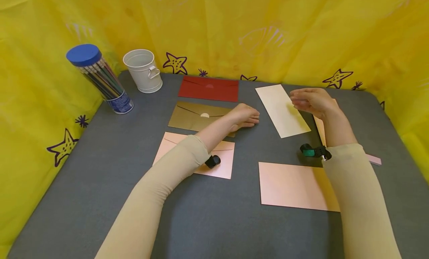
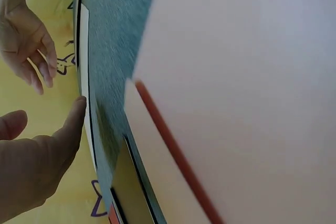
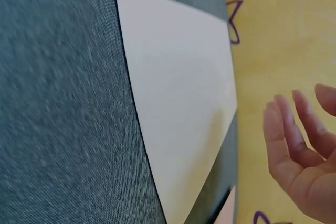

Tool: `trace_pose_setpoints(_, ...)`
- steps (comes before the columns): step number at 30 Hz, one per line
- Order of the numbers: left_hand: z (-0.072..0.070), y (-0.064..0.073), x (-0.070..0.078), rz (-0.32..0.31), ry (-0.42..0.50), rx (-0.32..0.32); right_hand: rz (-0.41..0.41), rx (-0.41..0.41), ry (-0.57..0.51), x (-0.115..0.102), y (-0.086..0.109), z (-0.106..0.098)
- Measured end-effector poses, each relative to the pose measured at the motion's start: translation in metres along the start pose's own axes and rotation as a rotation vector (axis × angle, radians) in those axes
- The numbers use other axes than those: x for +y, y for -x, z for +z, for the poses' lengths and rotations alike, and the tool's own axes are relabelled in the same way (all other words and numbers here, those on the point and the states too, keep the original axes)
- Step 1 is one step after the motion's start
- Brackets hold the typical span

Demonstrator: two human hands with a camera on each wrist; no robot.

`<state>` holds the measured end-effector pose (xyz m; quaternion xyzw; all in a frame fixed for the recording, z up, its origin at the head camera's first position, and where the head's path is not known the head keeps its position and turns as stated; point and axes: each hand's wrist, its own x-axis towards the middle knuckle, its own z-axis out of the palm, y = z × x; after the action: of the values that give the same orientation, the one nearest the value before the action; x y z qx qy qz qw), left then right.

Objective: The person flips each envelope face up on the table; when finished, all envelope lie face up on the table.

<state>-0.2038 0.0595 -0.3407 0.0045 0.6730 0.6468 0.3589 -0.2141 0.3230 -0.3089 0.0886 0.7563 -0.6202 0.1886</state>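
My left hand hovers over the right end of a gold envelope with a round pale seal, its fingers extended and holding nothing. A red envelope lies behind the gold one. In front, a pink envelope sits partly under my left forearm. My right hand, empty, is raised with loosely bent fingers beside a cream envelope. In the right wrist view its spread fingers stand apart from that envelope. A peach envelope is mostly hidden behind the right wrist.
Another pink envelope lies at front right, partly covered by the right sleeve. A small pink block-like piece shows past that sleeve. At back left stand a pencil tub with a blue lid and a white metal bucket. Yellow cloth surrounds the grey table.
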Motion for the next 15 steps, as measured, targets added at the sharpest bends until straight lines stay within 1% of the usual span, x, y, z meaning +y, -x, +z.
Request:
trace_pose_setpoints(4,0.015,-0.007,0.003,-0.012,0.095,0.028,0.024,0.023,-0.012,0.001,-0.005,-0.008)
trace_pose_setpoints(7,0.026,-0.012,0.004,-0.009,0.168,0.050,0.031,0.032,0.006,0.004,-0.008,-0.013)
trace_pose_setpoints(10,0.037,-0.015,0.004,-0.003,0.219,0.084,0.043,0.043,0.021,0.007,-0.011,-0.016)
trace_pose_setpoints(15,0.051,-0.020,0.003,0.010,0.264,0.163,0.092,0.069,0.039,0.012,-0.017,-0.018)
